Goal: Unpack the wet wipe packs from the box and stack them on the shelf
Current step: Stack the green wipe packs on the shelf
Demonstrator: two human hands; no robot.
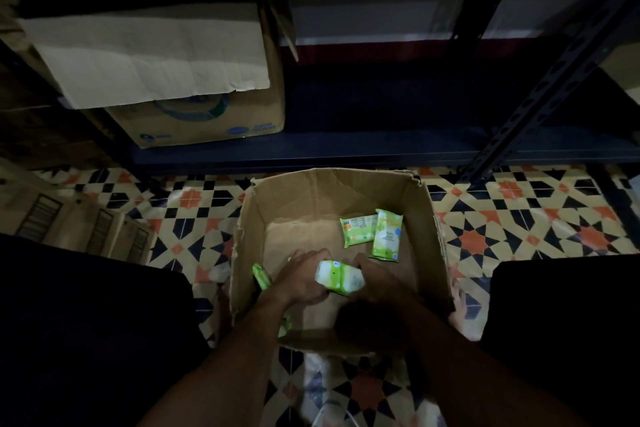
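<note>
Cardboard walls of the open box [329,184] stand on the tiled floor [502,218] just in front of the dark metal shelf [346,151], likely so each load needs only a short lift across. Inside the box, the left hand [301,276] and the right hand [379,279] close in from opposite sides on a bundle of wipe packs [339,277], fingers curled round its ends. Squeezing from both sides probably keeps several slippery packs together as one load. Two loose packs [387,236] lie flat and touching at the far right of the box bottom, and another pack [262,276] stands on edge by the left wall. How many packs make up the bundle is hard to tell. The right hand's fingers are lost in shadow, and something green under the left forearm is mostly covered. No stacked packs can be made out on the dark shelf; only a second box [207,121] shows at its left.
</note>
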